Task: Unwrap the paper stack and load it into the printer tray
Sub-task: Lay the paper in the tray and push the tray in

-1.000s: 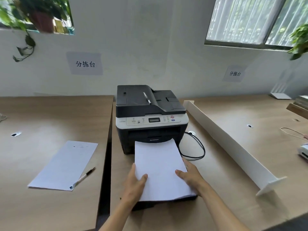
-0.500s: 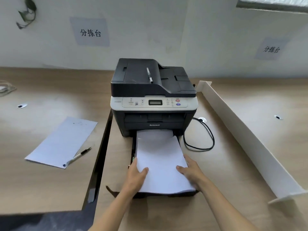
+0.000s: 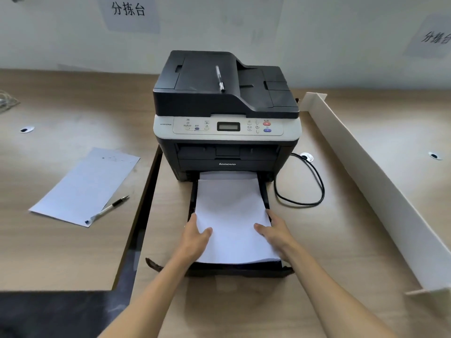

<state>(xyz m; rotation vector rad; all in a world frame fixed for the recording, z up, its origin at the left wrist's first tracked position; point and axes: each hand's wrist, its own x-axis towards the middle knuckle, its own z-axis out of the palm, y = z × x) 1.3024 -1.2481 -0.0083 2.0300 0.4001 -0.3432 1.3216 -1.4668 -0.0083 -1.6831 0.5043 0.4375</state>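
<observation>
White paper stack (image 3: pixel 231 215) flat, square-edged, over pulled-out tray (image 3: pixel 266 193); left hand (image 3: pixel 195 236), right hand (image 3: pixel 274 230) grasping its sides

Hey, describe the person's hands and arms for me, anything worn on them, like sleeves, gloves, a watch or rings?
Both the left hand and the right hand are bare: no gloves, and no rings or watch visible. The forearms are uncovered right down to the frame's bottom edge, so no sleeves show.

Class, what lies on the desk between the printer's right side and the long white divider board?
In the head view, a looped black cable lies there, beside the printer.
</observation>
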